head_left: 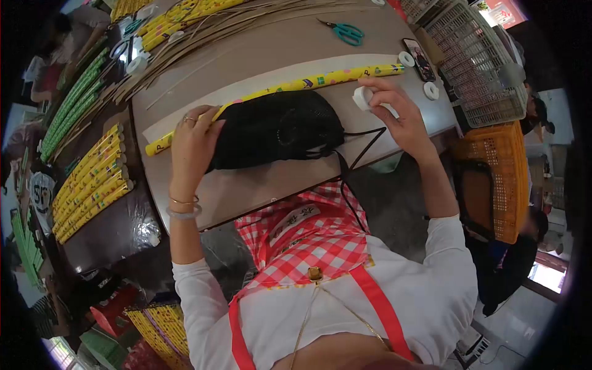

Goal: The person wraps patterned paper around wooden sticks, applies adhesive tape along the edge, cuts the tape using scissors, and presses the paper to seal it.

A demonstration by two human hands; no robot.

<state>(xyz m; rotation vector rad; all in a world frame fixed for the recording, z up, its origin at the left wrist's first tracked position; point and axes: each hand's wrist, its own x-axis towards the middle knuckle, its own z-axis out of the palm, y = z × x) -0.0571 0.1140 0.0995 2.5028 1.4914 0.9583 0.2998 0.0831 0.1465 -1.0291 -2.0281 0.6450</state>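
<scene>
My left hand (pixel 192 145) is at the left end of a black mesh drawstring bag (pixel 280 129). Its fingers and thumb close on the bag's edge, over a long yellow patterned roll (pixel 302 83). The bag lies along the roll and hides part of it; its black cords hang over the table's near edge. In my right hand (pixel 398 114), raised above the table to the right of the bag, a white roll of tape (pixel 362 97) sits between thumb and fingers. A pale paper sheet (pixel 259 80) stretches beneath and behind the roll.
Teal-handled scissors (pixel 349 34), a phone (pixel 419 60) and loose tape rolls (pixel 431 91) lie on the table (pixel 246 188). Thin strips (pixel 185 46) run along the back left. Yellow rolls (pixel 92 182) and green rolls (pixel 74 105) are stacked left; an orange crate (pixel 515 179) stands right.
</scene>
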